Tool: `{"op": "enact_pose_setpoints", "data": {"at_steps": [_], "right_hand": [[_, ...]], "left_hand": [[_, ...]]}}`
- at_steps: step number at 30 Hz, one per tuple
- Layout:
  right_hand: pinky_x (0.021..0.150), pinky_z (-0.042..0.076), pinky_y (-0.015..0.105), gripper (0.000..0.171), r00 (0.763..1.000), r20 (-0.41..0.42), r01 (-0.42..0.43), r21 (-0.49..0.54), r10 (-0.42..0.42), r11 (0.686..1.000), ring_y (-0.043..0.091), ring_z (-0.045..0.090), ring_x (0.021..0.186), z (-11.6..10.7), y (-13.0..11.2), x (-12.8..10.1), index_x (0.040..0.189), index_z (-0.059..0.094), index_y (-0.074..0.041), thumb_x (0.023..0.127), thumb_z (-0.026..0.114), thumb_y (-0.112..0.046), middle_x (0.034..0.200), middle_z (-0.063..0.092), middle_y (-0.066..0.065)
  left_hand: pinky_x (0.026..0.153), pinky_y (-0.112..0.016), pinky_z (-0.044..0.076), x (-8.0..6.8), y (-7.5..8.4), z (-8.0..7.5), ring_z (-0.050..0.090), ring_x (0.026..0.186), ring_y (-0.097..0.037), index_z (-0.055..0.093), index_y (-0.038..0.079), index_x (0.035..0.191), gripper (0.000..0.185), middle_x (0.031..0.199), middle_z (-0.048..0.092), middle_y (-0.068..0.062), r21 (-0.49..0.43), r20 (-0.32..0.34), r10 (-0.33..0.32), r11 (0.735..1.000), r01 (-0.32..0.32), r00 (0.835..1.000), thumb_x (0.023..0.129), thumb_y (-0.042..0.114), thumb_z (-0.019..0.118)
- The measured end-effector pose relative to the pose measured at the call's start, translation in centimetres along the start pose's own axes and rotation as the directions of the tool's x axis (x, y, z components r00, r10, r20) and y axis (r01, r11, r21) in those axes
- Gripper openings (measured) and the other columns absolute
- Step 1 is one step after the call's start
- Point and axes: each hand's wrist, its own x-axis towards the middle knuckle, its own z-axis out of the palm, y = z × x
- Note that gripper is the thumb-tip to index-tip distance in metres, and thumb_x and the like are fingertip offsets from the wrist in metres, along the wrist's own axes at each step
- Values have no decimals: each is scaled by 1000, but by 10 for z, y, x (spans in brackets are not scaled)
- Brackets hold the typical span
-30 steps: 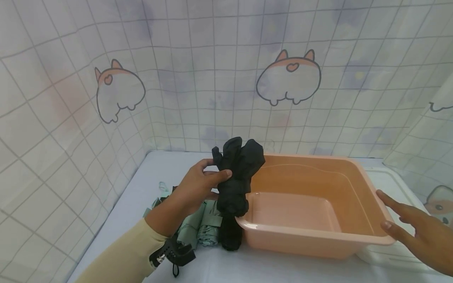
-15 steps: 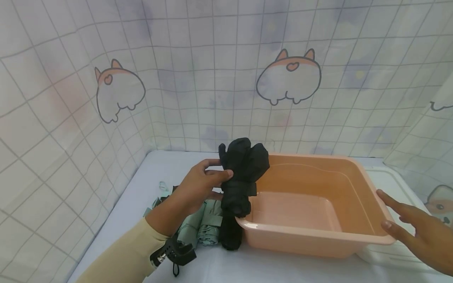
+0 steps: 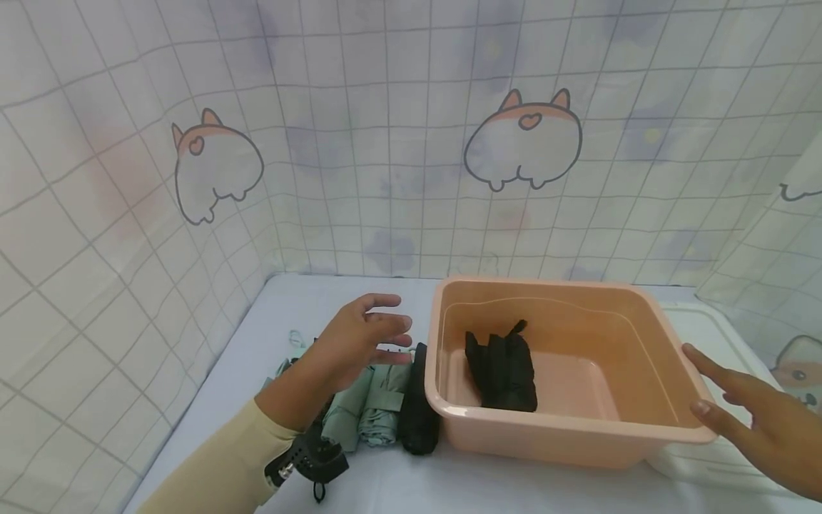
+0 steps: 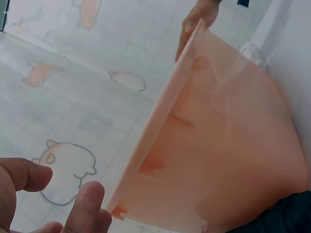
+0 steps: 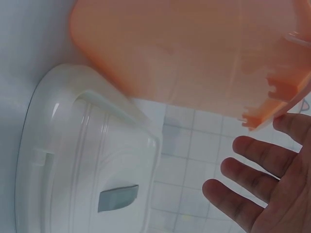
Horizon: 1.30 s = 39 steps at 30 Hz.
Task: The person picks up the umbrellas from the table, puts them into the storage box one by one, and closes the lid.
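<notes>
A black bundle that looks like a folded umbrella [image 3: 504, 371] lies inside the peach plastic tub [image 3: 546, 421], near its left end. My left hand [image 3: 369, 335] hovers left of the tub with fingers apart and nothing in them. Below that hand, side by side on the table, are rolled green umbrellas [image 3: 383, 407] and a slim black one [image 3: 420, 410] against the tub's side. The forearm partly covers the rest of this row. My right hand [image 3: 758, 414] rests its fingertips on the tub's right rim; in the right wrist view its other fingers [image 5: 252, 177] are spread.
Under and beyond the tub's right end lies a white plastic lid or box [image 5: 92, 160] with a grey latch. A white sheet covers the table [image 3: 308, 303]. Curtains [image 3: 398, 143] with a grid and corgi print stand at the back and sides.
My left hand has let go of the black umbrella, which now lies in the tub. That hand is back slightly left of the tub. The right hand has stayed at the rim.
</notes>
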Motion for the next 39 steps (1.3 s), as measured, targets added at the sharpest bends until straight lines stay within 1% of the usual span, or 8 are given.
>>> {"op": "enact_pose_setpoints", "data": {"at_steps": [8,14,18,25,29,32,36,39], "right_hand": [[51,52,64,84,1000,22,-17,3,17,1000,74,51,103,1,2,2,165,4,-19,105,59,-40,141,35,50],[55,51,70,85,997,59,-49,-2,49,999,74,49,105,-3,-2,6,165,1,-16,105,56,-43,144,30,50],[56,51,71,85,996,66,-54,0,54,999,75,49,105,-3,-3,7,164,1,-15,105,56,-43,145,29,50],[56,49,72,84,999,33,-13,28,12,1000,75,49,103,-1,0,2,165,3,-19,105,58,-37,143,32,50],[52,50,69,82,1000,-12,21,34,-20,999,74,51,100,0,1,-1,165,6,-19,105,60,-33,140,37,50],[51,49,70,82,999,-30,36,38,-35,999,74,52,99,1,1,-3,165,8,-19,104,61,-31,138,39,50],[52,48,71,83,998,-40,44,46,-42,998,75,52,97,2,1,-3,165,9,-20,103,63,-29,138,39,49],[50,49,68,83,997,-64,49,49,-45,998,75,52,96,4,1,-3,165,11,-20,102,64,-28,137,41,49]], "left_hand": [[83,-44,61,-2,-10,-17,69,106,-30,48,13,144,56,131,63,-16,36,-28,-7,999,8,1000,95,19,73],[88,-45,59,-5,-16,-36,67,112,-34,43,9,148,59,135,60,-19,50,-5,-14,999,15,1000,97,19,71],[90,-45,58,-9,-19,-49,65,116,-36,40,8,150,60,139,56,-21,56,18,-27,998,26,999,98,20,69],[90,-45,58,-13,-23,-61,65,114,-32,39,6,150,59,143,53,-22,64,19,-50,997,48,999,99,16,66],[90,-45,58,-15,-26,-69,62,118,-38,38,6,151,60,144,52,-23,83,17,-49,995,48,999,100,18,66],[91,-45,58,-17,-28,-78,59,123,-41,38,4,151,59,144,51,-24,101,22,-50,994,47,999,101,19,65],[91,-45,58,-22,-28,-89,58,125,-41,39,4,150,56,144,50,-24,123,21,-62,991,59,998,102,20,63],[90,-45,58,-25,-28,-98,58,125,-40,39,3,150,54,145,50,-24,137,19,-75,988,72,997,103,19,61]]}}
